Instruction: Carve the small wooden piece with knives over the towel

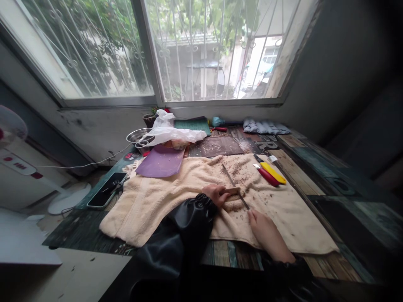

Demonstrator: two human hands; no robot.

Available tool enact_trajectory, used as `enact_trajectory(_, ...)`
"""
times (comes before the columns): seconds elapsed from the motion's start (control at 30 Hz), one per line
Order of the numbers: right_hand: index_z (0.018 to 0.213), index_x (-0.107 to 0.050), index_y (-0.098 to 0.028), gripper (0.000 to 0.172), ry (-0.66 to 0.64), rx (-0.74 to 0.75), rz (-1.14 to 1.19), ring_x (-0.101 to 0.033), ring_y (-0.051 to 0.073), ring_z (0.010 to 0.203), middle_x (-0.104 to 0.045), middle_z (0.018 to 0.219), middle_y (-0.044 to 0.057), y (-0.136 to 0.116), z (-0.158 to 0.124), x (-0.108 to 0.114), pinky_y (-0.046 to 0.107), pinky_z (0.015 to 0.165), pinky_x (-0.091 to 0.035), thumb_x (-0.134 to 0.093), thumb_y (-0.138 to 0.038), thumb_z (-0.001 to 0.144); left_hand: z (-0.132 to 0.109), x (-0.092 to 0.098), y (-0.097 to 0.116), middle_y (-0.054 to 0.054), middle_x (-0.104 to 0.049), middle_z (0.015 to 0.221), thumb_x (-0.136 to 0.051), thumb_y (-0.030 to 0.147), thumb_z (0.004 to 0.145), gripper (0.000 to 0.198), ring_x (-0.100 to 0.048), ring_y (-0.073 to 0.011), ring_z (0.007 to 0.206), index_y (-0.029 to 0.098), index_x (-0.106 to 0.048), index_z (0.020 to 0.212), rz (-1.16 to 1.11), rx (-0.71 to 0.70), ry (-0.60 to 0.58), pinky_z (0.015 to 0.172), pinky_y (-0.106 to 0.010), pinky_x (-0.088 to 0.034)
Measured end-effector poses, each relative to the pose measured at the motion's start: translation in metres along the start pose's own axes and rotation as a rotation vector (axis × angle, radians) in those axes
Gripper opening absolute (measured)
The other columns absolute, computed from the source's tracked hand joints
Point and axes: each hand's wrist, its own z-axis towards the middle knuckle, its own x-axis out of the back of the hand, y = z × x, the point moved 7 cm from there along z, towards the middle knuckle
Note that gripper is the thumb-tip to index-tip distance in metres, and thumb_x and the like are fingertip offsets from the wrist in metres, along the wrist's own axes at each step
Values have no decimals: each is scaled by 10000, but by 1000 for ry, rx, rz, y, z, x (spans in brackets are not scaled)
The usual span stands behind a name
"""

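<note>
My left hand (215, 194) is closed on a small flat piece of wood (232, 191) that rests low over the beige towel (163, 201). A long thin dark file (228, 175) lies across the wood, and my right hand (262, 226) grips its near end. The file slants away to the upper left, past the wood. Brown shavings (242, 167) are scattered on the towel around both hands. To the right of them lie a red-handled knife (267, 175) and a yellow-handled knife (273, 173), side by side.
A purple sheet (160, 161) lies on the towel's far left. Behind it are a white plastic bag (179, 135), a metal bowl (138, 136) and a green mat (192, 125). A phone (107, 191) sits at the table's left edge. A grey folded bundle (266, 126) lies far right.
</note>
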Motion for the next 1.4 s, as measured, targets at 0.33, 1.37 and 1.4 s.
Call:
enact_trajectory(0.33,719,-567,-156,341,-15,37,58,-528,152,723,-615,785,94,-21,35,6,225,620,-316,-267,-278,827,-2,2,8,-26,-591,632,-446,464,733,304,-528,-135,632,220,-628,731,26,-82,25,575,-237,-376)
enact_trajectory(1.37,626,-495,-181,332,-38,29,81,-516,144,660,-596,698,65,-1,12,7,227,603,-316,-254,-307,815,-3,4,13,-19,-579,604,-466,385,721,244,-510,-126,612,207,-628,680,60,-138,73,560,-234,-357)
enact_trajectory(1.4,634,-503,-179,326,-33,36,76,-516,144,669,-599,712,69,-5,17,9,226,605,-315,-258,-295,815,-2,4,13,-18,-575,600,-461,398,721,254,-509,-125,607,210,-627,681,63,-131,72,556,-231,-356)
